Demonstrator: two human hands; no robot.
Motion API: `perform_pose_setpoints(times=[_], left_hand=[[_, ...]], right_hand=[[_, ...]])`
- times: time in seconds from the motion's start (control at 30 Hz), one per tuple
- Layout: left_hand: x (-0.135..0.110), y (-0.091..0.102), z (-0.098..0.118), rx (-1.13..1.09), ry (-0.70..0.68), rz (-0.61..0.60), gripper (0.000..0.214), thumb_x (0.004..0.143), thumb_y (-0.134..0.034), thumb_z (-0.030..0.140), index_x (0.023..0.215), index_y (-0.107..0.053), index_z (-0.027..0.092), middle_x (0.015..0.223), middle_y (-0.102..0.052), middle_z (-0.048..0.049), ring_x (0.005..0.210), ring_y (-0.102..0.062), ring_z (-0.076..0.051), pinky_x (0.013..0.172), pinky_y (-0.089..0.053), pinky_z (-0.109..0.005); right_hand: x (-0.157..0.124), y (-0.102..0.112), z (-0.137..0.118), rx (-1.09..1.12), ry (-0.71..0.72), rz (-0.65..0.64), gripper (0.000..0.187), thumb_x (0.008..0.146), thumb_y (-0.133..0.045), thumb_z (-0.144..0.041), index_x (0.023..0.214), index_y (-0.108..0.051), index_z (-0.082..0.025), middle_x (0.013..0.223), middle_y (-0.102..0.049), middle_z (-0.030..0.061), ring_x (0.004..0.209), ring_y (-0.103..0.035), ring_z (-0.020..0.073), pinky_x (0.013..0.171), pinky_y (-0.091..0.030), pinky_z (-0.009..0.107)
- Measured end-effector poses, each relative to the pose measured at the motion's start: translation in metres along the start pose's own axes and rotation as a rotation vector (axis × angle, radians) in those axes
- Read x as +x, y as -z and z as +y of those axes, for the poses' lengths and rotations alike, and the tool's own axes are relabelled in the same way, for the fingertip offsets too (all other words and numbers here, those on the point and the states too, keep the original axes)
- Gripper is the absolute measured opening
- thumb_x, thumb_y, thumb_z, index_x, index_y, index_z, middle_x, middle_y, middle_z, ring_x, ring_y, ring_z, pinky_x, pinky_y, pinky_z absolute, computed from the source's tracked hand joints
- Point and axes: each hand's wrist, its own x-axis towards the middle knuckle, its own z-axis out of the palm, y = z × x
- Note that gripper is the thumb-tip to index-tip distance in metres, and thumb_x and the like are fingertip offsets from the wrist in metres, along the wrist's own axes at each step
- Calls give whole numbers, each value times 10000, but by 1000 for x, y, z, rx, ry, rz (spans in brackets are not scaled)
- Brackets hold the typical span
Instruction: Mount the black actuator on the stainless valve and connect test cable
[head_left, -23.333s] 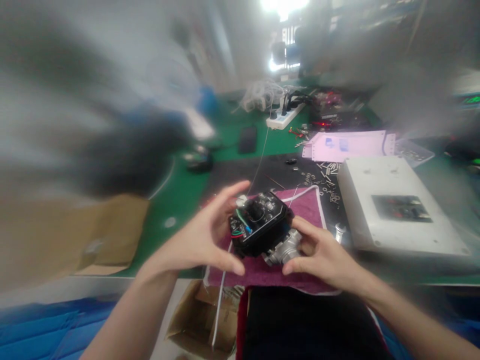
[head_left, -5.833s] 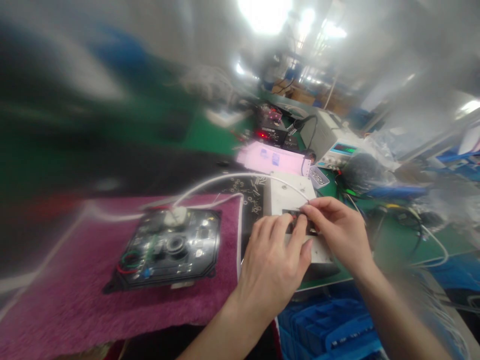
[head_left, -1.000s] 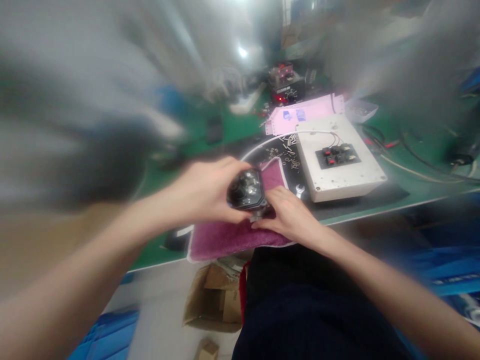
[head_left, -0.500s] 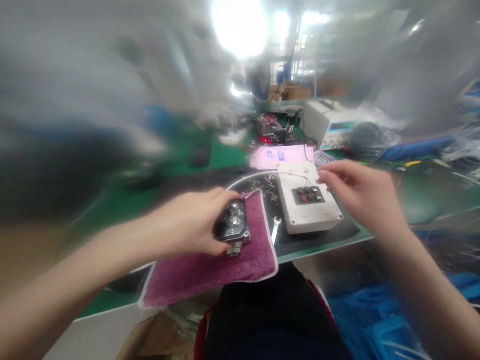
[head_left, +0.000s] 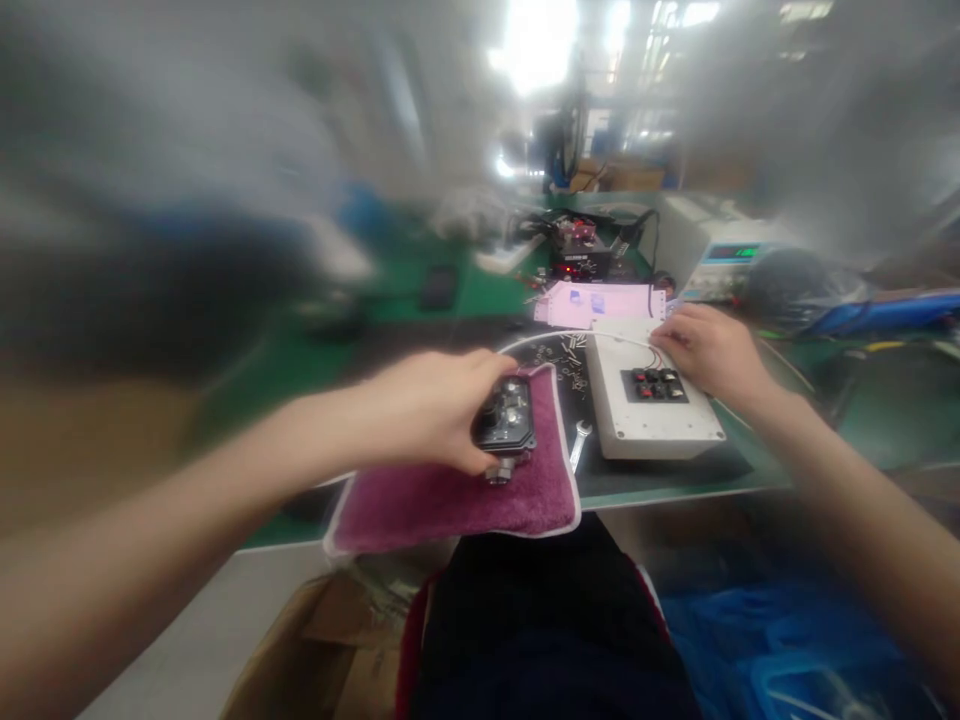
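left hand (head_left: 431, 410): I see the grip closed around the black module (head_left: 505, 427), fingers wrapped over its left side and top, thumb underneath at 6 o'clock.
black module: sits at the right end of the purple towel (head_left: 450, 500), dark lens-like part facing up, a metal fitting poking out below at 6 o'clock.
right hand (head_left: 709, 350): at 3 o'clock from the module, well apart from it, resting on the far edge of the white box (head_left: 652, 420). Fingers curled together at the thin wires (head_left: 637, 343); I can't tell whether they actually pinch them.
white box: on the desk (head_left: 360, 350) just right of the towel, with a black terminal block (head_left: 658, 383) with red keys on top, right at the fingertips.
wrench (head_left: 579, 447): small, lies between towel and box.
loose screws (head_left: 559, 360): scattered at 12 o'clock from the module, on the dark mat.
pink sheet (head_left: 600, 303): beyond the box, at 12 o'clock.
edges of view: heavily blurred, I can't read them.
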Motion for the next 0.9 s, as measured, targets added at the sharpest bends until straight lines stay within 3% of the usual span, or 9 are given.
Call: perform_pose_setpoints(times=[0.43, 0.7, 0.9], left_hand=[[-3, 2, 0, -47, -28, 5, 972, 743, -811, 604, 1572, -437, 259, 1385, -695, -102, 1108, -740, -336, 855, -548, -369], [-3, 3, 2, -18, -33, -9, 944, 777, -783, 632, 1560, -448, 222, 1360, -702, -109, 1060, -748, -316, 817, -553, -358], [3, 1, 2, 75, -94, 6, 992, 720, -805, 618, 1551, -443, 214, 1340, -685, -106, 971, -743, -308, 744, -530, -368]], right_hand=[[-3, -11, 10, -12, -16, 51, 283, 1034, -589, -383, 979, -797, -200, 1038, -762, 100, 963, -683, 269, 839, -489, 387], [-3, -10, 5, -3, -41, 43, 281, 1030, -589, -392, 978, -789, -200, 1024, -756, 92, 959, -673, 267, 842, -482, 385], [-2, -8, 5, 32, -72, 35, 286, 1021, -588, -397, 998, -794, -200, 1119, -768, 110, 1032, -690, 289, 895, -493, 407]])
